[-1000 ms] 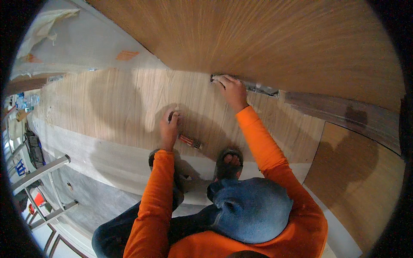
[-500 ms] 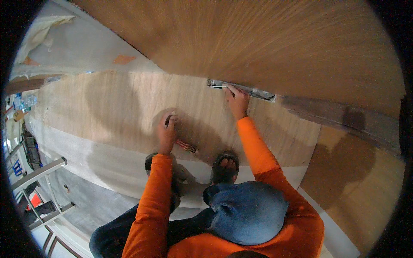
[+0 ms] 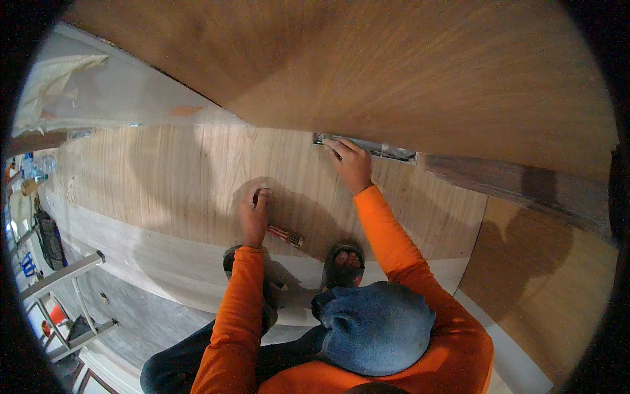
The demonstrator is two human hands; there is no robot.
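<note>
My right hand [image 3: 354, 167] reaches the left end of a narrow slot [image 3: 394, 153] at the foot of the wood-grain panel [image 3: 367, 72]. Its fingers are closed together, and what they pinch is too small to make out. Inside the slot are grey and dark parts. Over the pale wood-grain boards [image 3: 170, 177] my left hand [image 3: 253, 220] is closed round a small dark object [image 3: 258, 195], mostly hidden by the fingers. Just right of that hand, a slim red-and-dark striped packet [image 3: 287, 235] lies on the boards.
At left stands a metal ladder [image 3: 62, 276], with plastic bottles [image 3: 41, 167] and clutter beyond. A dark wood strip [image 3: 512, 184] runs along the right, beside a brown board [image 3: 525, 276]. My sandalled foot [image 3: 344, 259] is close below the packet.
My right hand has shifted left along the slot to its left end. The thin pale piece seen at its fingertips is now hard to see. My left hand stays nearly in place.
</note>
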